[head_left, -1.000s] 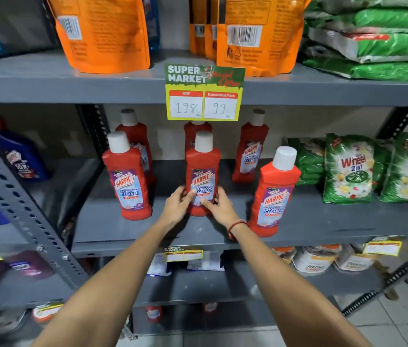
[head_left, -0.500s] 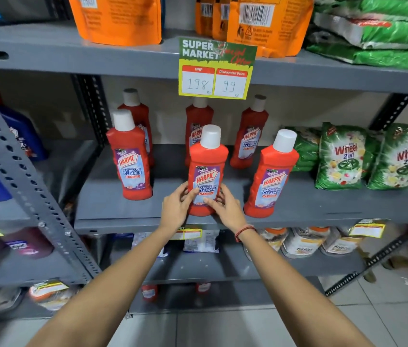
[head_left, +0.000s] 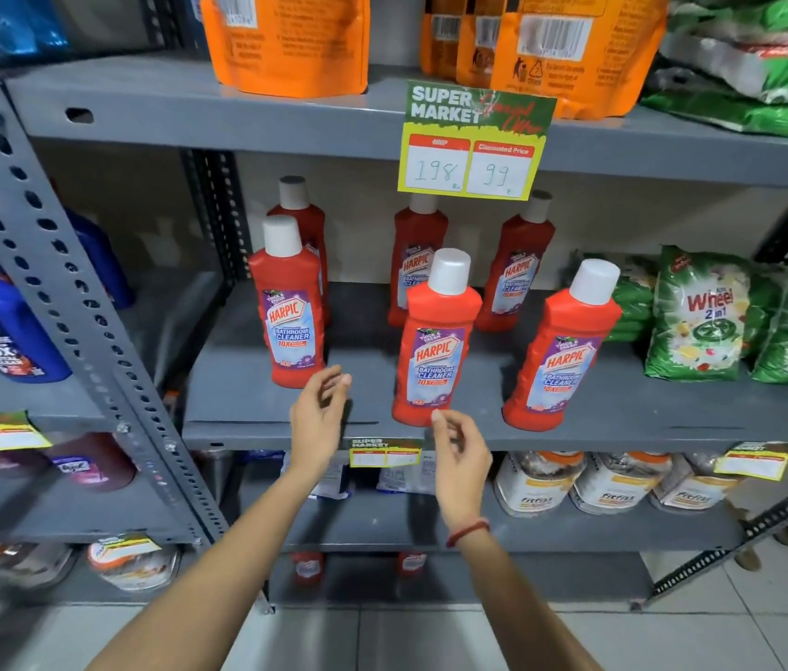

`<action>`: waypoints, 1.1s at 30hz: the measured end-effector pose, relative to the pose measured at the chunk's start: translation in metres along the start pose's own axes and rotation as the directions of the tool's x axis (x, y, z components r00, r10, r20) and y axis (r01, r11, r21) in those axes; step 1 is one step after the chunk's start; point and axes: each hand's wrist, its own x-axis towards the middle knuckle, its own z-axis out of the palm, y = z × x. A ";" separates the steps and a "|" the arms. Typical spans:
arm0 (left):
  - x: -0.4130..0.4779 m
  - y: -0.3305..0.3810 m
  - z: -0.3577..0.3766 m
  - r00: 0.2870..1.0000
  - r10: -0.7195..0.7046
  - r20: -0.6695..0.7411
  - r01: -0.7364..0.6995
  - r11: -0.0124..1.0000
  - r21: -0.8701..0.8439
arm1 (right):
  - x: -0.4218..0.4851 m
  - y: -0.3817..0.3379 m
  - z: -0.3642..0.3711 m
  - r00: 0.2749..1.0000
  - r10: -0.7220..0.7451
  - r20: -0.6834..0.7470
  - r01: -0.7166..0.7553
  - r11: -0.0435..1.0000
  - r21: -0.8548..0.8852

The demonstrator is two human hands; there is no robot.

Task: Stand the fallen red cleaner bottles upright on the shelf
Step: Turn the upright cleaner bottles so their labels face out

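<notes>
Hands [head_left: 319,418] [head_left: 461,457] loose, apart from upright centre bottle [head_left: 435,351] on shelf [head_left: 624,428].

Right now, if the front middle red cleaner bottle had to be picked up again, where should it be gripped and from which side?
Grip the front middle bottle around its flat labelled body, below the shoulder, coming from the front shelf edge. It stands upright with open space on both sides, and the tapered white cap probably offers less hold. The right hand, open, is nearest.
</notes>
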 end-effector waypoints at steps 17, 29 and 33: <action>0.099 -0.004 -0.084 0.969 0.022 0.248 -0.042 0.996 0.077 | 0.070 -0.028 0.159 0.776 0.167 0.609 0.099 0.920 -0.379; 0.070 -0.018 -0.090 0.978 0.063 0.198 -0.064 0.998 -0.004 | 0.040 -0.018 0.139 0.791 0.017 0.612 0.207 0.933 -0.294; 0.057 -0.012 -0.094 0.977 0.068 0.203 -0.070 0.998 0.003 | 0.030 -0.019 0.129 0.784 0.007 0.621 0.218 0.934 -0.285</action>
